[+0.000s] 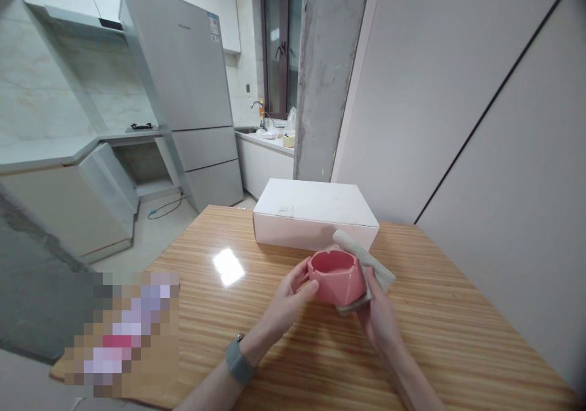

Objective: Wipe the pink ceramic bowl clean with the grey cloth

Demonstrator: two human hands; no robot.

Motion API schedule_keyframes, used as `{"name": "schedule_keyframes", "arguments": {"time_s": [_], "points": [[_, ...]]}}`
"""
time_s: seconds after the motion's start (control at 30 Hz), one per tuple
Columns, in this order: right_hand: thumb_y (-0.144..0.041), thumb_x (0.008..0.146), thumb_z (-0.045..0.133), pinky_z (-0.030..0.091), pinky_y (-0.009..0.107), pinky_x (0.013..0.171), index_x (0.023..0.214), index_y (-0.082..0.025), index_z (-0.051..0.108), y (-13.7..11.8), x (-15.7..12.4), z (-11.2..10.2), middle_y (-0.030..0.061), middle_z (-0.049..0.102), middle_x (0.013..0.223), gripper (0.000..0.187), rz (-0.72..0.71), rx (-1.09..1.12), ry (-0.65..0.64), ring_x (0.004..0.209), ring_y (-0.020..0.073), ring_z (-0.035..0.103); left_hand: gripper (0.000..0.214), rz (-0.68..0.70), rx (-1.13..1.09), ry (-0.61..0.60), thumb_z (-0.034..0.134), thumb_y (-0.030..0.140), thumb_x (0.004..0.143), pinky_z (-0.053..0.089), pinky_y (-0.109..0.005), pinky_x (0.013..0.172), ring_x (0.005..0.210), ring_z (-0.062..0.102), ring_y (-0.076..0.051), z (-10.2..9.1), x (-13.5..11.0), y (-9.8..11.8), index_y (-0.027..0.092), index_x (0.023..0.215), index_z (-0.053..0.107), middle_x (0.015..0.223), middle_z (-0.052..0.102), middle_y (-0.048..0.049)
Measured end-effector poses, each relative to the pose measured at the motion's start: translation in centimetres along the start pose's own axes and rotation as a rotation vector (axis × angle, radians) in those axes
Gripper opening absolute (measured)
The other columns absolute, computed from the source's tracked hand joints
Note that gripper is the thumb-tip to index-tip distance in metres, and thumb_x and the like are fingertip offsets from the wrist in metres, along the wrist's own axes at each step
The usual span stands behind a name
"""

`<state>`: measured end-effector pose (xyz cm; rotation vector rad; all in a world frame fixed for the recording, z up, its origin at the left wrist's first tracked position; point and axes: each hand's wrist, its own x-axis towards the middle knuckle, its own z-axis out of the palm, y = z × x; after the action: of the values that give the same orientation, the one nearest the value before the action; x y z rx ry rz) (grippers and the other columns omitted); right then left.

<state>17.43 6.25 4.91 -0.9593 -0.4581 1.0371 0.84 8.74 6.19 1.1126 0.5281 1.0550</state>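
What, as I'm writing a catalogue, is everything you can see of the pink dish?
The pink dish looks smooth, perhaps ceramic, with angular, faceted sides and a notched rim around a hollow. It is held opening upward over the wood-grained table, left hand at its left side, right hand pressing gray cloth against its right.

On my feed I count 1 left hand [290,295] and 1 right hand [379,313], so 2 in all. I make it 1 pink bowl [336,284], 1 cloth [378,269], 1 grey wristband [238,361], 1 white box [315,206] and 1 wooden table [206,322]. Farther off I get 1 refrigerator [183,63] with 3 door panels [206,147], plus 1 faucet [262,118] and 1 sink [247,130]. The items beside the sink [288,140] are too small for me to count.
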Motion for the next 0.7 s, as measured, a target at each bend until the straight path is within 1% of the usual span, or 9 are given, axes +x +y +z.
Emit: {"name": "schedule_keyframes", "arguments": {"time_s": [0.1, 0.17, 0.23, 0.3, 0.37, 0.4, 0.5, 0.57, 0.7], "points": [[-0.052, 0.074, 0.074, 0.057, 0.031, 0.086, 0.105, -0.021, 0.073, -1.1, -0.2, 0.5, 0.0017, 0.076, 0.107, 0.044, 0.127, 0.062, 0.048, 0.11, 0.0243, 0.065, 0.049, 0.006, 0.121, 0.091, 0.074, 0.036, 0.077, 0.047, -0.039, 0.092, 0.113, 0.058, -0.027, -0.2, -0.1, 0.1, 0.019, 0.12, 0.058, 0.132, 0.058, -0.014], [-0.052, 0.073, 0.074, 0.058, 0.033, 0.083, 0.103, -0.02, 0.074, -1.6, -0.6, 0.9, 0.0028, 0.077, 0.101, 0.044, 0.192, 0.095, 0.005, 0.105, 0.0261, 0.067, 0.054, 0.024, 0.163, 0.124, 0.081, 0.034, 0.07, 0.049, -0.037, 0.086, 0.105, 0.06, -0.026, -0.3, -0.2, 0.0, 0.02, 0.117, 0.057, 0.126, 0.061, -0.0135], [-0.053, 0.072, 0.074, 0.058, 0.037, 0.084, 0.102, -0.019, 0.074, -1.8, -1.1, 1.3, 0.0047, 0.077, 0.099, 0.045, 0.245, 0.122, -0.071, 0.104, 0.0288, 0.068, 0.071, 0.041, 0.1, 0.066, 0.086, 0.03, 0.061, 0.047, -0.037, 0.09, 0.109, 0.059, -0.026, -0.3, -0.3, 0.0, 0.022, 0.124, 0.054, 0.129, 0.059, -0.0122], [-0.053, 0.071, 0.075, 0.056, 0.04, 0.089, 0.102, -0.018, 0.074, -2.0, -1.6, 1.6, 0.0059, 0.077, 0.1, 0.046, 0.271, 0.135, -0.129, 0.107, 0.0305, 0.067, 0.084, 0.035, -0.014, -0.037, 0.089, 0.028, 0.057, 0.043, -0.039, 0.099, 0.119, 0.054, -0.029, -0.2, -0.4, 0.2, 0.024, 0.132, 0.05, 0.135, 0.056, -0.0115], [-0.054, 0.07, 0.076, 0.054, 0.042, 0.093, 0.1, -0.019, 0.075, -2.0, -1.8, 1.9, 0.0059, 0.077, 0.101, 0.046, 0.275, 0.139, -0.15, 0.11, 0.0313, 0.065, 0.084, 0.021, -0.084, -0.097, 0.088, 0.028, 0.057, 0.04, -0.04, 0.103, 0.124, 0.051, -0.031, 0.0, -0.4, 0.4, 0.022, 0.132, 0.052, 0.134, 0.057, -0.0122], [-0.054, 0.07, 0.076, 0.053, 0.043, 0.094, 0.1, -0.019, 0.075, -2.0, -1.9, 1.9, 0.006, 0.077, 0.101, 0.046, 0.274, 0.138, -0.155, 0.112, 0.0316, 0.064, 0.081, 0.022, -0.09, -0.098, 0.088, 0.028, 0.057, 0.04, -0.041, 0.103, 0.123, 0.052, -0.032, 0.0, -0.3, 0.4, 0.02, 0.13, 0.054, 0.132, 0.059, -0.0127], [-0.055, 0.071, 0.075, 0.051, 0.043, 0.097, 0.102, -0.02, 0.074, -1.7, -1.9, 1.9, 0.006, 0.076, 0.104, 0.047, 0.251, 0.14, -0.163, 0.117, 0.0313, 0.061, 0.07, 0.051, -0.067, -0.04, 0.085, 0.03, 0.06, 0.044, -0.041, 0.098, 0.116, 0.056, -0.033, 0.1, -0.1, 0.3, 0.016, 0.124, 0.059, 0.124, 0.064, -0.0134], [-0.054, 0.073, 0.074, 0.05, 0.042, 0.099, 0.104, -0.021, 0.074, -1.5, -1.9, 1.9, 0.005, 0.075, 0.108, 0.045, 0.227, 0.16, -0.148, 0.119, 0.03, 0.059, 0.068, 0.085, -0.032, 0.008, 0.084, 0.028, 0.062, 0.044, -0.041, 0.098, 0.116, 0.057, -0.032, 0.2, 0.0, 0.2, 0.017, 0.124, 0.059, 0.125, 0.064, -0.0129], [-0.051, 0.075, 0.074, 0.049, 0.04, 0.102, 0.107, -0.024, 0.073, -1.1, -2.0, 2.1, 0.0023, 0.073, 0.116, 0.042, 0.23, 0.208, -0.102, 0.124, 0.0272, 0.056, 0.083, 0.192, 0.131, 0.147, 0.087, 0.02, 0.057, 0.041, -0.04, 0.105, 0.122, 0.053, -0.029, 0.5, -0.1, 0.0, 0.021, 0.132, 0.052, 0.131, 0.059, -0.0104]]}}
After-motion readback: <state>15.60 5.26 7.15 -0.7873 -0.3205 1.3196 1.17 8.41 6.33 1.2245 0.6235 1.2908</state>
